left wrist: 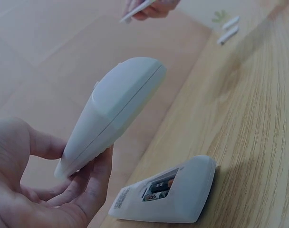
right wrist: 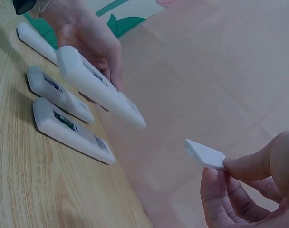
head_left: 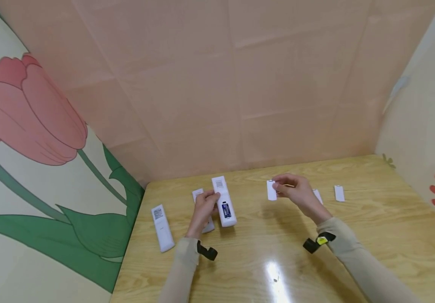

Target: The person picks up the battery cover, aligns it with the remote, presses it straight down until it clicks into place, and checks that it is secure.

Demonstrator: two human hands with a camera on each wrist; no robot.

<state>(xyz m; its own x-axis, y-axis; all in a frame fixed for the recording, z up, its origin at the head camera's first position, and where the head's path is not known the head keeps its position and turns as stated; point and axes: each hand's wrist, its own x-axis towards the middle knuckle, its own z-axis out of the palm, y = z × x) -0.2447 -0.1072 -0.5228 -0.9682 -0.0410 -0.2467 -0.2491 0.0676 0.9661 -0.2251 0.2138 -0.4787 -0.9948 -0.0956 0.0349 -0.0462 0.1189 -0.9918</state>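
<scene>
My left hand point(head_left: 203, 210) grips a white remote control point(head_left: 221, 189), its back facing up. Its battery compartment is uncovered and a dark blue battery point(head_left: 226, 209) shows inside. To the right, my right hand point(head_left: 297, 191) pinches a small white battery cover point(head_left: 271, 191) between thumb and fingers, above the table and apart from the remote. Under the left hand lies another remote point(left wrist: 182, 199) with batteries in its uncovered compartment. The right wrist view shows a further uncovered remote point(right wrist: 73, 135) on the table beside it.
On the left of the wooden table point(head_left: 255, 261) lies a remote point(head_left: 163, 229) with its back covered. Two more battery covers, one point(head_left: 317, 196) partly behind the right hand and one point(head_left: 339, 193) farther right, lie on the table. A pinkish sheet point(head_left: 240, 84) hangs behind.
</scene>
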